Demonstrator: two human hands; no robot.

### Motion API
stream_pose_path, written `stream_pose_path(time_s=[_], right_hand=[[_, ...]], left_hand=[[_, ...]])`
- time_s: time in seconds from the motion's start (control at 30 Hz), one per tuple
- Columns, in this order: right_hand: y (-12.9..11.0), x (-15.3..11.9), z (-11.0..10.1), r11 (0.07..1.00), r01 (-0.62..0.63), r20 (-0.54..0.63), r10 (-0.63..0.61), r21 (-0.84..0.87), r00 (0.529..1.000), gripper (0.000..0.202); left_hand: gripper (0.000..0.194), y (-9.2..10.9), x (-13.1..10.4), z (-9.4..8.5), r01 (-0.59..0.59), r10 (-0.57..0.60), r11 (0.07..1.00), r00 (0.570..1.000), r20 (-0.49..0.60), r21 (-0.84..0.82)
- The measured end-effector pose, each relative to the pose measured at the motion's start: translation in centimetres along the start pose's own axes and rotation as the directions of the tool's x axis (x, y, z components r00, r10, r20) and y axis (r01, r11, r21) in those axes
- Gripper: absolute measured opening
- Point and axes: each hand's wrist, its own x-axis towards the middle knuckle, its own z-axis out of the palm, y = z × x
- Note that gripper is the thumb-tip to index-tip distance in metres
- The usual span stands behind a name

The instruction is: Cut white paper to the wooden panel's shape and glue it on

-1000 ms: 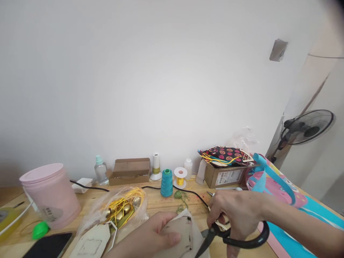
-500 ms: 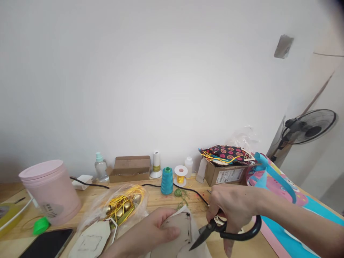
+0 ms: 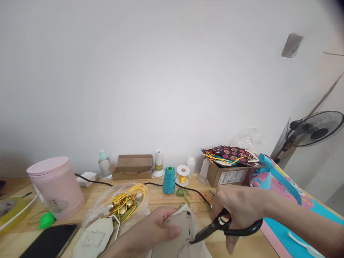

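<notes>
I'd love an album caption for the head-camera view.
Left hand holding a marked beige sheet, right hand holding black scissors, with a teal thread cone standing behind.

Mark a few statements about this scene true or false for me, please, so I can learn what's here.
1. The right hand holds black scissors. True.
2. The left hand holds the phone. False: it holds a pale sheet with dark marks; the phone lies on the table.
3. The blue thread cone stands left of the yellow spool in the picture. True.
4. The fan is on the picture's left side. False: it is on the right.
5. Yellow cords lie in a clear bag. True.
</notes>
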Motion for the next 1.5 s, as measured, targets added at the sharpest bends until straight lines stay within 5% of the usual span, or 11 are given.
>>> stream_pose_path(time_s=[0.57, 1.5], right_hand=[[-0.3, -0.2, 0.6, 0.991, -0.132, 0.061, 0.130, 0.027, 0.990, 0.051], [-1.0, 1.8, 1.6, 0.998, -0.009, -0.001, 0.009, 0.067, 1.000, 0.046]], left_hand=[[0.038, -0.4, -0.6, -0.2, 0.011, -0.012, 1.000, 1.000, -0.019, -0.024], [0.044, 0.0, -0.7, -0.2, -0.028, 0.029, 0.998, 0.999, 0.034, -0.051]])
